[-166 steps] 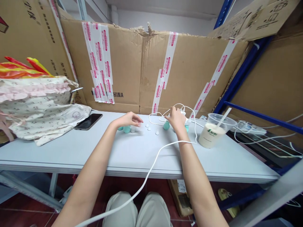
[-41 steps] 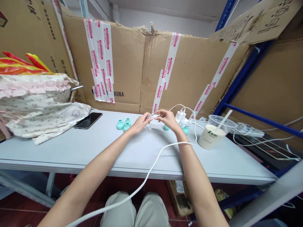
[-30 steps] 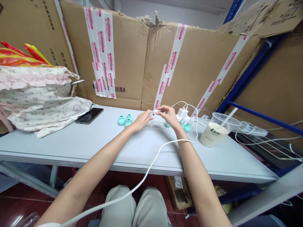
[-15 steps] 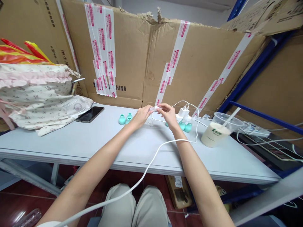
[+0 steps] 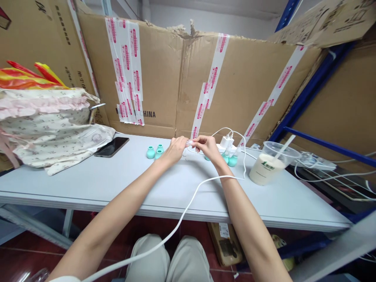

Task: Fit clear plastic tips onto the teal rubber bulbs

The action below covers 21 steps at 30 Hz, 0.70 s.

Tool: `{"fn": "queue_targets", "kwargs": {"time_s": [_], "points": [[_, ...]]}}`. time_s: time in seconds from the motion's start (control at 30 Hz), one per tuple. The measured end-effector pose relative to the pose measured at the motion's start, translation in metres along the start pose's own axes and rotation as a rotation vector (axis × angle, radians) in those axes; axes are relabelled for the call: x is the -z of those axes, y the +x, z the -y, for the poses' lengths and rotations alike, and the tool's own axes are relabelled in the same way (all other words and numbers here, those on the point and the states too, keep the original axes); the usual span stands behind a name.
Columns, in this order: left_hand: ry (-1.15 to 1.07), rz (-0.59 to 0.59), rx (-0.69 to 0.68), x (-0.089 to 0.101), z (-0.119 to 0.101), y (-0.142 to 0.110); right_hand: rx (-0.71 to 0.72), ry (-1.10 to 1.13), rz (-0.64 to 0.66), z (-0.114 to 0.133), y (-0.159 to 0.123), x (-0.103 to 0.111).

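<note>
Near the back of the table, my left hand (image 5: pixel 177 149) and my right hand (image 5: pixel 207 146) meet with fingers closed on one small clear plastic piece (image 5: pixel 188 143). Its exact shape is too small and partly covered to tell. Left of my left hand stand several small teal rubber bulbs (image 5: pixel 150 152) with open necks. Beside my right wrist are more teal bulbs (image 5: pixel 232 160), at least one with a clear tip on top. Faint clear outlines show on the tabletop just below my fingers.
A white cable crosses over my right forearm to a white charger (image 5: pixel 226 141). A cup with a straw (image 5: pixel 266 168) stands at right. On the left lie a phone (image 5: pixel 112 147) and a floral cloth bag (image 5: pixel 53 129). Cardboard (image 5: pixel 164 78) walls the back of the grey table (image 5: pixel 123 184).
The view has tilted up slightly, so everything sits lower in the picture. My fingers have shifted a little around the clear piece, which both hands still hold.
</note>
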<state>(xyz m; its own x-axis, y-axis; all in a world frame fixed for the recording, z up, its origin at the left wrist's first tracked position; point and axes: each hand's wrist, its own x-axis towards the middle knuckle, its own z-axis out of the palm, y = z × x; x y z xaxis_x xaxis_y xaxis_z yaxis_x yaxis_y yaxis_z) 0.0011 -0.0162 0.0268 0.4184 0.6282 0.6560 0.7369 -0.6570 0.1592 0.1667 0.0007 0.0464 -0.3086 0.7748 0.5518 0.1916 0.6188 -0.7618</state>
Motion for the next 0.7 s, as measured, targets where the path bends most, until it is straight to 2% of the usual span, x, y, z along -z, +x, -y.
{"fn": "queue_targets", "kwargs": {"time_s": [0.27,0.47,0.6,0.7], "points": [[0.015,0.077,-0.036,0.000,0.002,-0.003,0.000,-0.053,0.069,-0.006,-0.001,0.002],[-0.083,-0.043,-0.010,0.007,0.002,0.003,0.003,0.083,0.022,0.005,0.000,0.002],[-0.072,-0.011,-0.024,0.003,0.000,0.003,-0.066,0.116,0.088,0.011,-0.001,-0.001],[-0.080,-0.002,-0.006,0.001,-0.003,0.002,-0.081,0.100,0.087,0.011,-0.002,-0.006]]}}
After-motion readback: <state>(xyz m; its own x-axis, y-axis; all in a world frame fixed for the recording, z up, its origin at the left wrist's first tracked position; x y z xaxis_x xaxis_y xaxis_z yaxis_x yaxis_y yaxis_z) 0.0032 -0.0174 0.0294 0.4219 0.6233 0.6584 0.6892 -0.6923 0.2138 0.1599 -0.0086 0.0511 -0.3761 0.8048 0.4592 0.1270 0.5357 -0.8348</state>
